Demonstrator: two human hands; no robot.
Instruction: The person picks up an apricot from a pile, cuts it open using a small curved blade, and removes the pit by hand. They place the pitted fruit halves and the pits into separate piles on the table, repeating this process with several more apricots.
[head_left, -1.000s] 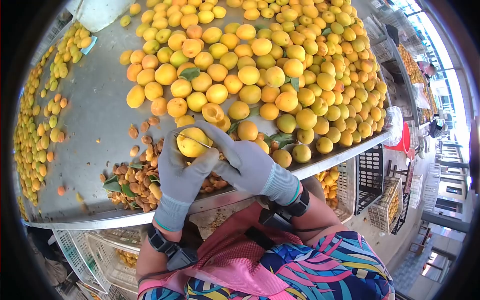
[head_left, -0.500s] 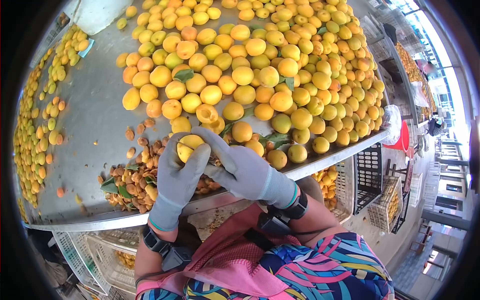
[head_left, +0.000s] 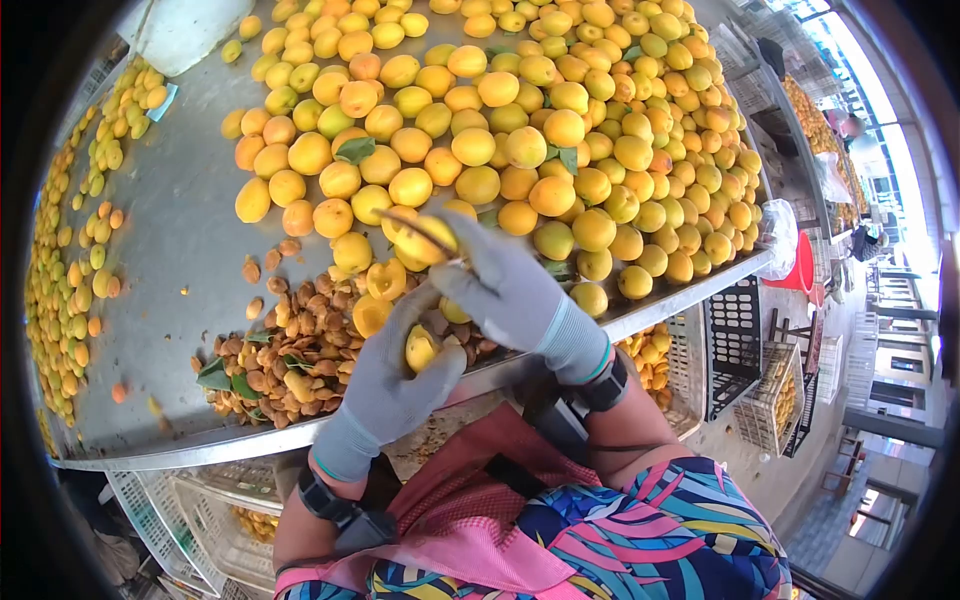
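Note:
My left hand (head_left: 385, 385), in a grey glove, is closed around a yellow apricot piece (head_left: 421, 348) near the table's front edge. My right hand (head_left: 505, 290), also gloved, grips a thin dark tool (head_left: 420, 232) whose blade is blurred and points up and left. Behind the blade lies a yellow apricot (head_left: 428, 240); whether they touch I cannot tell. Cut apricot halves (head_left: 385, 280) sit just beyond my left hand. Brown pits (head_left: 300, 350) are heaped to its left. Whole apricots (head_left: 590, 230) cover the table beyond my right hand.
The metal table (head_left: 200, 270) has a raised front rim. More apricots (head_left: 60, 290) line its left side. Plastic crates (head_left: 225, 500) stand below, with a black crate (head_left: 733, 340) at the right near a red bucket (head_left: 800, 265). A person (head_left: 850, 127) is far back right.
My hands have moved apart. The left came down and right with an apricot piece, and the right lifted slightly, its tool now showing. The view shifted a little.

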